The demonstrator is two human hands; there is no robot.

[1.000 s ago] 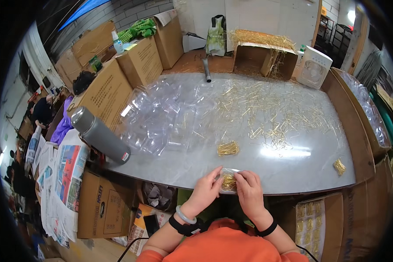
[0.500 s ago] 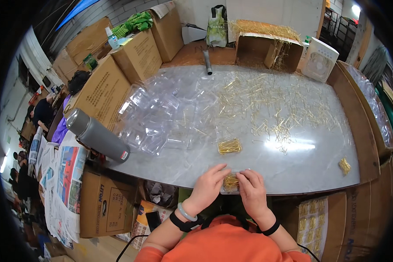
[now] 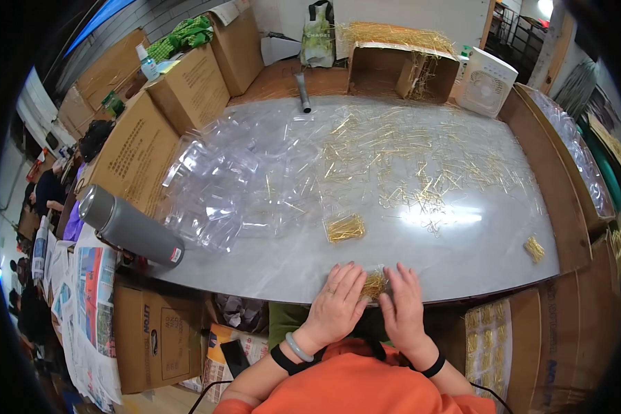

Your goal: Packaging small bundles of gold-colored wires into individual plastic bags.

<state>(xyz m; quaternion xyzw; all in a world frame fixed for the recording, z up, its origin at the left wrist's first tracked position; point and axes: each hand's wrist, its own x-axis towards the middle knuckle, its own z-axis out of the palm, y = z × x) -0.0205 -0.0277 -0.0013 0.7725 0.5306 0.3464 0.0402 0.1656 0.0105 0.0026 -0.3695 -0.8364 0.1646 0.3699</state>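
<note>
At the table's near edge, a small clear box of gold wire hooks (image 3: 373, 284) lies between my two hands. My left hand (image 3: 338, 301) rests along its left side, fingers stretched out and close together. On the other side my right hand (image 3: 403, 309) is open, its fingers extended and the thumb near the box's right edge. A second filled box of gold hooks (image 3: 345, 228) lies just beyond my left hand. Many loose gold wire hooks (image 3: 431, 186) are scattered across the far middle and right of the table. A small gold bundle (image 3: 534, 249) sits at the right.
Clear plastic boxes (image 3: 221, 179) are heaped at the left. A grey bottle (image 3: 134, 224) leans beside them. Cardboard boxes (image 3: 134, 148) line the left edge. An open carton (image 3: 379, 72) and a white fan (image 3: 488, 83) stand at the back. A cardboard strip (image 3: 545, 183) borders the right.
My fingers have straightened; those of my right hand were bent over the box of hooks and now lie beside it. The whole view has shifted slightly.
</note>
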